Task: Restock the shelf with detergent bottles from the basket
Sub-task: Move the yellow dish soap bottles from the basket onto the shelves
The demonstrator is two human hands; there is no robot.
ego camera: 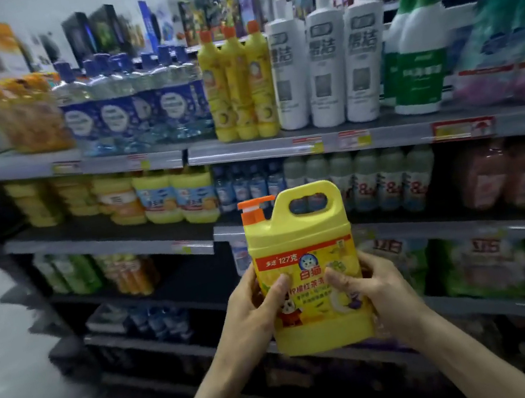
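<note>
Grips bottle (304,271) from both sides with left hand (252,311) and right hand (373,288), lower centre of frame; holds it upright, long axis vertical; likely aims up-left to shelf (105,244), nearer left hand.

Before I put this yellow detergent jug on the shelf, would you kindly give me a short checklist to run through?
1. Grip: left hand and right hand both hold the yellow jug by its sides: ok.
2. Jug upright, orange pump on top: ok.
3. Label faces the holder: ok.
4. Similar yellow jugs located, up and left on the second shelf: ok.
5. Free slot beside them: cannot tell, blurred.
</note>
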